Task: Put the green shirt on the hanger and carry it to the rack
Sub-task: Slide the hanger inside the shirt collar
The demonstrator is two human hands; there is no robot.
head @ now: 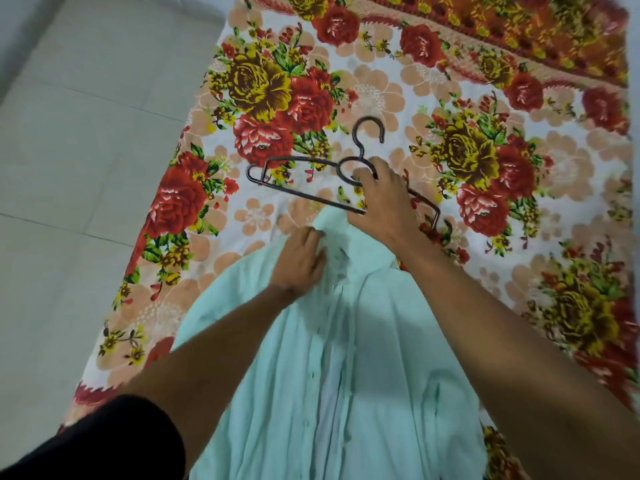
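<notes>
Two bare hands work over one bed covered by a single flowered sheet (pixel 398 98), printed with red and yellow roses on white. One pale green shirt (pixel 381 341) lies on the sheet, running from the near edge of the bed up toward its middle, collar end farthest from the person, front placket and its small buttons facing up. One dark hanger (pixel 294 161) sits just beyond the collar, its single hook pointing toward the far edge of the bed; its left shoulder end shows clear against the sheet, while its right end passes behind the right wrist and comes out near the shirt's right shoulder. Whether the hanger rests on the sheet or is raised off it, I cannot tell.

The right hand (pixel 384 202) is closed around the hanger just below the hook, fingers curled over the upper bars and thumb toward the bottom bar. The left hand (pixel 299 259) lies on the shirt at the collar, fingers bent and pinching a fold of the green cloth at the neck opening. The hanger's bottom bar lies just beside the collar's upper edge, not inside the shirt.

One black sleeve (pixel 104 441) covers the left upper arm at the lower left corner. Pale floor tiles (pixel 86 150) show beyond the bed's left edge.
</notes>
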